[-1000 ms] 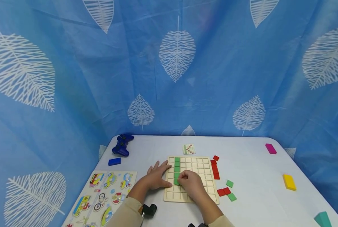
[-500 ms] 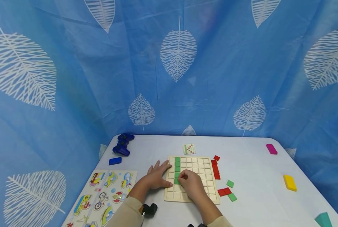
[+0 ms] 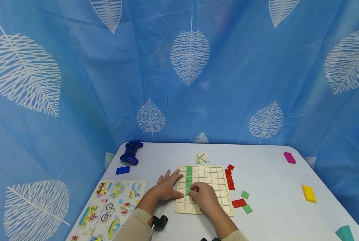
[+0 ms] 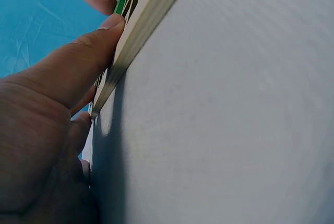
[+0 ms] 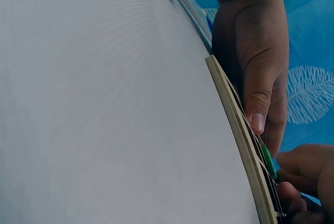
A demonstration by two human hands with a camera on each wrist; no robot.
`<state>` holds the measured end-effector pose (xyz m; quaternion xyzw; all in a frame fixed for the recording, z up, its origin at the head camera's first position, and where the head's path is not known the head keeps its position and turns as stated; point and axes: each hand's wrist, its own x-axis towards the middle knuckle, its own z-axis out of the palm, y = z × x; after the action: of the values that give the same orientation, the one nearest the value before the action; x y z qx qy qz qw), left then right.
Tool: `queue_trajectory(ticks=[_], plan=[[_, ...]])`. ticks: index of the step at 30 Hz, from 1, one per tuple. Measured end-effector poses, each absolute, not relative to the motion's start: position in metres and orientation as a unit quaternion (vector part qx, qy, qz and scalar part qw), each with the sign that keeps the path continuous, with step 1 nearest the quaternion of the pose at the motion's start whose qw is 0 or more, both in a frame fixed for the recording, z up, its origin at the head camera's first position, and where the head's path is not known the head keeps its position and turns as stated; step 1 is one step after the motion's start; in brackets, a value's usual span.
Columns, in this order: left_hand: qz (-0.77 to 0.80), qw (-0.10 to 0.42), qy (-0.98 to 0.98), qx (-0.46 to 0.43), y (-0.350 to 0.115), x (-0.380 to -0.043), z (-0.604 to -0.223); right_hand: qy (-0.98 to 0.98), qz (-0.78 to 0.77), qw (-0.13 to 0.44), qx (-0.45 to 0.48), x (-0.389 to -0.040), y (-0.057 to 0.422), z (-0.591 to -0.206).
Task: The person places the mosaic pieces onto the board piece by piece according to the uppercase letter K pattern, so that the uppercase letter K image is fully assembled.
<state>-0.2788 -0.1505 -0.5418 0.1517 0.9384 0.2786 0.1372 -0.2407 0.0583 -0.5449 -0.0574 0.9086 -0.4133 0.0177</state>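
Note:
A square wooden grid board [image 3: 204,209] lies on the white table, with a column of green tiles [image 3: 189,174] in its second column from the left. My left hand [image 3: 166,188] rests against the board's left edge, fingers spread and thumb touching the near-left frame. My right hand [image 3: 204,195] is over the board, its thumb and forefinger pinching the lowest green tile [image 3: 188,191] of the column. In the right wrist view that green tile [image 5: 269,161] stands slightly tilted at the fingertips. The left wrist view shows my left thumb [image 4: 78,59] on the wooden rim.
Right of the board lie red tiles [image 3: 229,181] and loose green tiles [image 3: 247,209]. A pattern card [image 3: 201,157] sits behind it. At left are a picture puzzle [image 3: 107,211], a blue block [image 3: 123,170] and a game controller [image 3: 131,153]. A yellow block [image 3: 309,193] lies far right.
The hands stay almost in place; my right fingers keep to the lowest green tile with only slight movement. The whole head view shifts a little.

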Motion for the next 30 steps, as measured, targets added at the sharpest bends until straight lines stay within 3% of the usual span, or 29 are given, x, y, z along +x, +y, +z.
queue_trajectory(ticks=[13, 22, 30], plan=[[0.29, 0.132, 0.934, 0.158, -0.152, -0.278, -0.542, 0.906, -0.419, 0.02, -0.058, -0.24, 0.062, -0.544], [0.288, 0.134, 0.935, 0.156, -0.151, -0.277, -0.542, 0.86, -0.504, 0.062, -0.047, -0.239, 0.083, -0.539], [0.299, 0.132, 0.932, 0.155, -0.151, -0.275, -0.539, 0.872, -0.489, 0.018, 0.013, -0.238, 0.12, -0.524]])
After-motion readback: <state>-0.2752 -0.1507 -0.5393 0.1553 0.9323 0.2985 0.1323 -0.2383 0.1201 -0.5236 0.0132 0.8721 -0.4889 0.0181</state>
